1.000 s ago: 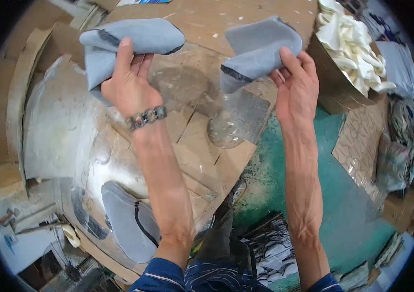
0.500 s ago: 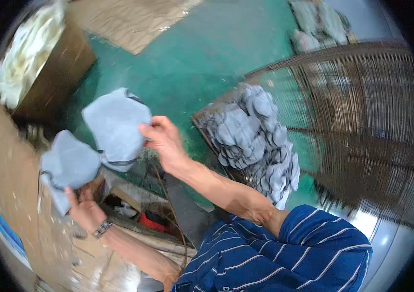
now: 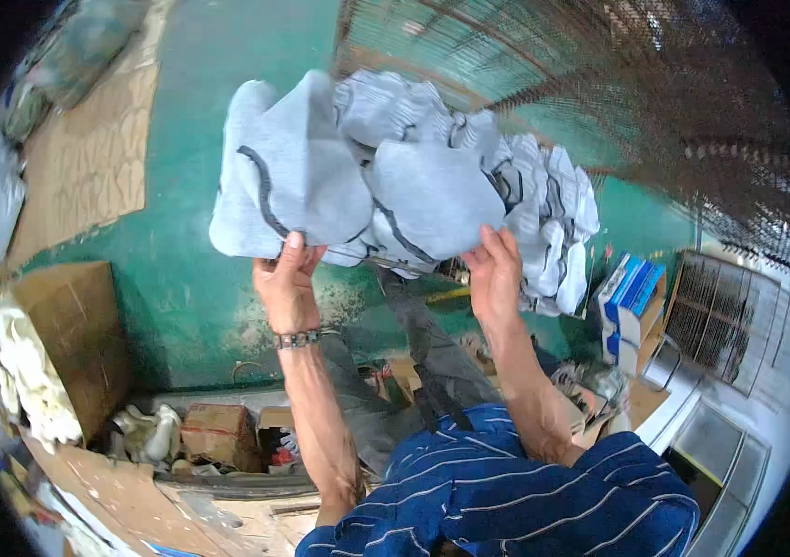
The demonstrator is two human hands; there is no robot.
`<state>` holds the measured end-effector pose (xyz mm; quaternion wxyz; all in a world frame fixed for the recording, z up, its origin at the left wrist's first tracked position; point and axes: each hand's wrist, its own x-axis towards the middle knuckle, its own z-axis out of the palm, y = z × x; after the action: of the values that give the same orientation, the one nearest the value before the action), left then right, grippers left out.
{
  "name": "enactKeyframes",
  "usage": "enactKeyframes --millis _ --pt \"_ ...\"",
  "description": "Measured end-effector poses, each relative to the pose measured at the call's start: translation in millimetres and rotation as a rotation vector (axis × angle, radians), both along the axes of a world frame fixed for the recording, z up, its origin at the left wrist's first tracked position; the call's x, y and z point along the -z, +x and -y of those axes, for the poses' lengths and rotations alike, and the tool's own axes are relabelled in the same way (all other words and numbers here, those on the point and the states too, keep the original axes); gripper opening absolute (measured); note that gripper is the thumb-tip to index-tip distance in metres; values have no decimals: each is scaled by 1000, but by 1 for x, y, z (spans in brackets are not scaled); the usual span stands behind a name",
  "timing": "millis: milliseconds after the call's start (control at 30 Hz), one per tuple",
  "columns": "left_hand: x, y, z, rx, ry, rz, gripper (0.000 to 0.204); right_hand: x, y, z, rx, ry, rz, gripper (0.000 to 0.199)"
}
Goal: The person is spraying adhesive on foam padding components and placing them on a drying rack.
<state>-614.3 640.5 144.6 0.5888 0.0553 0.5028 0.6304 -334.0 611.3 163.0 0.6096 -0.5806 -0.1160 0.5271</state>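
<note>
My left hand [image 3: 289,290] is closed on the lower edge of a light grey fabric piece [image 3: 307,186] with a curved black strip, its thumb on top. To its right, my right hand [image 3: 495,274] pinches the lower right edge of a second grey fabric piece [image 3: 436,190], which also has a black strip. The two pieces hang side by side, touching or overlapping. Right behind them is a pile of similar grey pieces [image 3: 552,200], stacked in overlapping rows; the held pieces hide part of it.
A dark wire rack [image 3: 692,111] stands at the far right. On the left is a cardboard box [image 3: 79,334] with cream-coloured pieces [image 3: 28,371] spilling out. Smaller boxes [image 3: 218,436] sit near my left forearm. A blue-and-white box [image 3: 631,302] stands at the right on the green floor [image 3: 191,306].
My view has turned to the right. Both hands have carried the two grey pieces from beside the box over to the pile, and the pieces now lie closer together.
</note>
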Motion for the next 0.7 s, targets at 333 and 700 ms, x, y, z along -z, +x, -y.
enactKeyframes --millis 333,700 --pt "284 127 23 372 -718 -248 62 274 129 86 -39 -1023 287 39" --pt "307 123 27 373 -823 -359 89 245 181 63 -988 -1277 772 50"
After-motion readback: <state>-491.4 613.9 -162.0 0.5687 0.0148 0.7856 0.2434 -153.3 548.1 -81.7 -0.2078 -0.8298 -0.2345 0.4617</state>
